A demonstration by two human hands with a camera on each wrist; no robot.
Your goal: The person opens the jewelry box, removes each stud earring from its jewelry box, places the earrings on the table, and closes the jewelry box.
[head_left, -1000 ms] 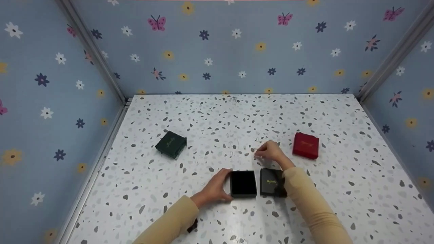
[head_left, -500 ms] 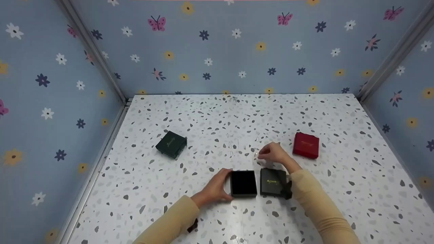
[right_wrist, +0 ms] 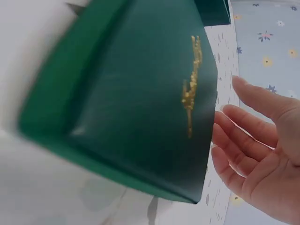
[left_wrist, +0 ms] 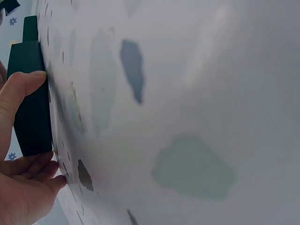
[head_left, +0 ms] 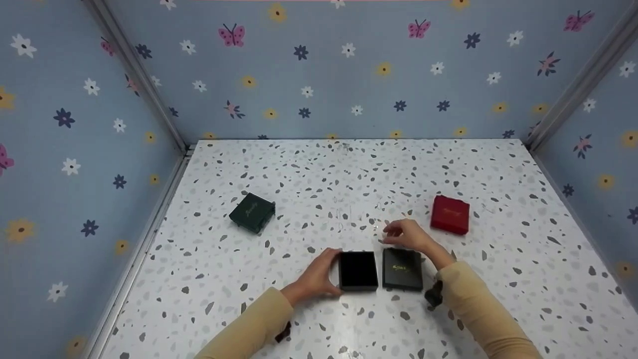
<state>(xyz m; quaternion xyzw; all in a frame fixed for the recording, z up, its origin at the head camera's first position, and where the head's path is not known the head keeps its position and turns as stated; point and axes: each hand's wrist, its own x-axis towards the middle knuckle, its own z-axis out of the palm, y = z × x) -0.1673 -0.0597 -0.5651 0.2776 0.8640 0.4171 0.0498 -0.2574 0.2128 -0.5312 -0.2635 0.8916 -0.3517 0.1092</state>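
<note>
In the head view, my left hand [head_left: 316, 275] grips the open bottom of a small dark gift box [head_left: 358, 288], thumb on the near side and fingers on the far side. The left wrist view shows this box bottom [left_wrist: 30, 108] as dark green. Just right of it lies the matching lid [head_left: 402, 279], gold script upward. My right hand [head_left: 406, 234] hovers by the lid's far edge, fingers loosely bent. In the right wrist view, nothing shows between the right hand's [right_wrist: 262, 145] fingers; the green lid [right_wrist: 140, 93] lies beside it.
A closed dark green box [head_left: 252, 213] sits at the left of the speckled white table [head_left: 299, 169]. At the right is a closed red box [head_left: 450, 214]. Faint thin outlines [head_left: 344, 217] lie mid-table, too faint to tell. Flowered blue walls [head_left: 329, 75] enclose the back and sides.
My right hand has drawn back toward me and slightly right, its fingers loosening, and more of the lid is uncovered. The left hand and the box bottom have stayed put.
</note>
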